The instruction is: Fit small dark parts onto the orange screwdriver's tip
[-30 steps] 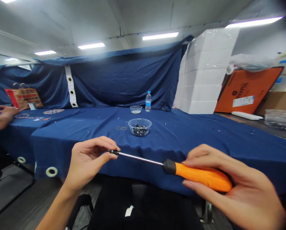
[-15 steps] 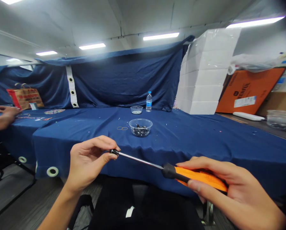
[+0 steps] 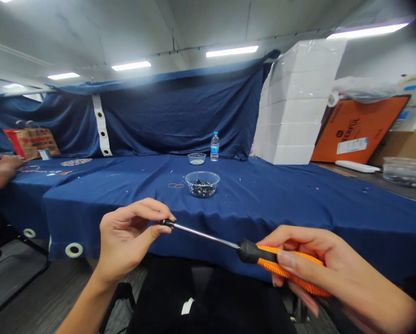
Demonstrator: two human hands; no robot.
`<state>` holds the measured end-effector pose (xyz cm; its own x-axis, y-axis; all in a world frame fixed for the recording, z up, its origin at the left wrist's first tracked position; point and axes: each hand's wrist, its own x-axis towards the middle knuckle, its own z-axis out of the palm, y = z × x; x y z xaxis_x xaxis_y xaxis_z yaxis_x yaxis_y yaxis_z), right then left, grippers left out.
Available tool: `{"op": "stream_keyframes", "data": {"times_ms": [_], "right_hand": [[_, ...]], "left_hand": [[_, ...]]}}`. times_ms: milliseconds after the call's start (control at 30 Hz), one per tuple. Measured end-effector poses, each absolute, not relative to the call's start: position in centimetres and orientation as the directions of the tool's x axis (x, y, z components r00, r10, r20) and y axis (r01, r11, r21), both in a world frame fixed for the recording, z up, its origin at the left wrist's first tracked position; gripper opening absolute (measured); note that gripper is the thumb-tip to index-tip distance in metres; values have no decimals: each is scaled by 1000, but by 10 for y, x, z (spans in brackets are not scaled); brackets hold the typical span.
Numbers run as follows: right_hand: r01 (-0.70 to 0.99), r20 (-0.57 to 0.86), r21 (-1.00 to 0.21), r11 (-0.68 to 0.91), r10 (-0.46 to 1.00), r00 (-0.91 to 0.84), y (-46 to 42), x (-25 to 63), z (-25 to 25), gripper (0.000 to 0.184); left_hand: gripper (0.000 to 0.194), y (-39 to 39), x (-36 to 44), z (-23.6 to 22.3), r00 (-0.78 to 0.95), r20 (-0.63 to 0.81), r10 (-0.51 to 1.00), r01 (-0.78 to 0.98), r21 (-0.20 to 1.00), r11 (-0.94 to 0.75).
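Note:
Between the thumb and fingertips of my left hand [image 3: 129,236] is a small black part [image 3: 166,223], too small to name. The tip of a screwdriver [image 3: 284,260] meets it there; its metal shaft slopes down to the right. My right hand [image 3: 328,266] is wrapped round the orange and black handle, with the thumb along its top. Beyond the hands, a clear plastic bowl [image 3: 203,178] on the table holds small black and silvery pieces. Two thin rings [image 3: 176,185] lie to the left of this bowl.
Behind stand a second clear bowl [image 3: 196,159] and a water bottle [image 3: 215,146] on the blue cloth [image 3: 281,199]. White boxes [image 3: 295,106] are stacked at right, beside an orange box [image 3: 359,130]. Another person's hands [image 3: 4,167] are at far left, near a paper bag [image 3: 37,141].
My right hand has shifted its grip: the thumb now lies over the handle, and the handle has rotated. My left hand still pinches the black part at the tip. The view has shifted slightly.

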<state>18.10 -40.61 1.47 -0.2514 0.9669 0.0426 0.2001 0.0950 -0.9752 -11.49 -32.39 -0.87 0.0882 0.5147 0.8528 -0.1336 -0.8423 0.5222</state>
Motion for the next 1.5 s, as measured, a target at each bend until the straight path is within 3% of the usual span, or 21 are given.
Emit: {"op": "stream_keyframes", "data": {"times_ms": [133,300,500,1033,1267,1500], "right_hand": [[266,61,-956,119,974,-216,-405,180,16,44],[515,324,-805,294,946,-34,-407,185,16,35],[559,526,-756,342,825,207,-414,190,11,38],[550,513,-771,320,824,240,-420,184,16,39],[547,527,-757,358,829,186,-422,181,15,30],[566,523,-750,343,831,189,-422,179,17,28]], "left_hand": [[18,-322,-116,-9,111,841,530,-127,541,-831],[17,-316,-121,-15,61,833,550,-143,553,-821],[23,-313,-119,-24,48,821,569,-277,558,-782],[21,-316,-115,-27,37,775,631,-328,606,-724],[21,-312,-114,-26,10,865,501,-338,475,-812],[18,-313,-114,-28,25,861,507,-317,488,-813]]}}
